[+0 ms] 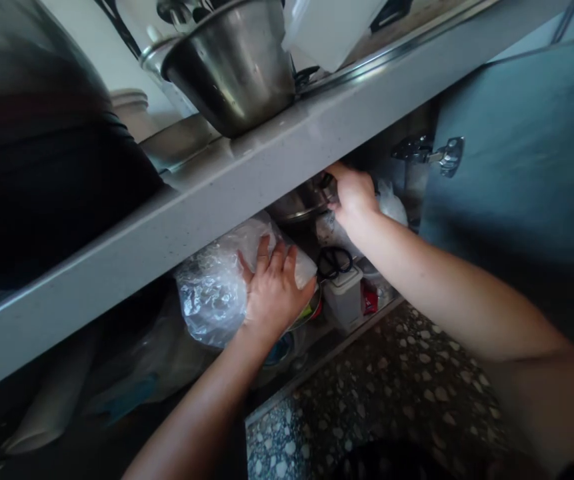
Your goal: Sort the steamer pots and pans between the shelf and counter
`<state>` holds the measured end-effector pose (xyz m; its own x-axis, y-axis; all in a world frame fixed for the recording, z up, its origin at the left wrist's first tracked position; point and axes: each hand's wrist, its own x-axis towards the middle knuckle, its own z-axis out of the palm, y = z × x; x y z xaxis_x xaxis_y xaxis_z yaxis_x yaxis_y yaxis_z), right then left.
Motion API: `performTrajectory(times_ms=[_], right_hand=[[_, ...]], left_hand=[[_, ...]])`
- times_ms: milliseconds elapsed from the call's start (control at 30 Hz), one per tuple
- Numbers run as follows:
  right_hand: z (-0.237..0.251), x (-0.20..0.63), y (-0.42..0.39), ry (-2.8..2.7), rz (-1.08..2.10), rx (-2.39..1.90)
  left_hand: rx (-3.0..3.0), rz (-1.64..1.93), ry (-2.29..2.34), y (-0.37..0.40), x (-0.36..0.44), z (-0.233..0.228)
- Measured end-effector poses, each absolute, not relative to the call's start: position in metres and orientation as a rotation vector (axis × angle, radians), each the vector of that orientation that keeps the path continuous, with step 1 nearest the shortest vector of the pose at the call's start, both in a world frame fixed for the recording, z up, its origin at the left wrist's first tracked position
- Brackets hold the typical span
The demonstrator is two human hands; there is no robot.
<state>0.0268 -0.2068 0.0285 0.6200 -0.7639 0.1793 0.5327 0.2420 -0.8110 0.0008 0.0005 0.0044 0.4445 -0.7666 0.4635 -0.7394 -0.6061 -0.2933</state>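
Observation:
My left hand (277, 287) lies with spread fingers on a clear plastic bag (211, 293) inside the low cupboard; what the bag contains is hard to make out. Deeper under the counter, the fingers of my right hand (354, 193) are curled at the side of a shiny metal pot (299, 203). The pot's upper part is hidden by the counter edge. Just below that hand sit a whitish plastic bundle (331, 230) and black-handled scissors (335, 262), which rest on a white lidded container (343, 297).
The counter's front edge (267, 170) runs slantwise above both hands. On it stands a steel bowl (247, 63) near a white plastic box (329, 30). At right a blue-grey cupboard door (527, 153) hangs open on a metal hinge (449, 157). Below lies speckled floor (391, 373).

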Motion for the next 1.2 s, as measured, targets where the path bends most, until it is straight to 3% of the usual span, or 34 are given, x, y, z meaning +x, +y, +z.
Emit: performTrajectory(times_ms=[167,467,933,1200], right_hand=[[0.02,-0.018,-0.208,0.365,-0.86,-1.013],[0.023,-0.026,-0.254,0.473,-0.462,-0.817],[0.024,-0.048,-0.23,0.51,-0.35,-0.761],[0.052,-0.043,-0.228,0.56,-0.292,-0.833]], left_hand=[[-2.672,-0.877,1.399,0.001,-0.001,0.006],[-2.71,-0.838,1.429,0.003,0.0,0.004],[-2.718,-0.82,1.446,0.005,-0.001,0.007],[-2.739,-0.814,1.438,0.006,-0.003,0.002]])
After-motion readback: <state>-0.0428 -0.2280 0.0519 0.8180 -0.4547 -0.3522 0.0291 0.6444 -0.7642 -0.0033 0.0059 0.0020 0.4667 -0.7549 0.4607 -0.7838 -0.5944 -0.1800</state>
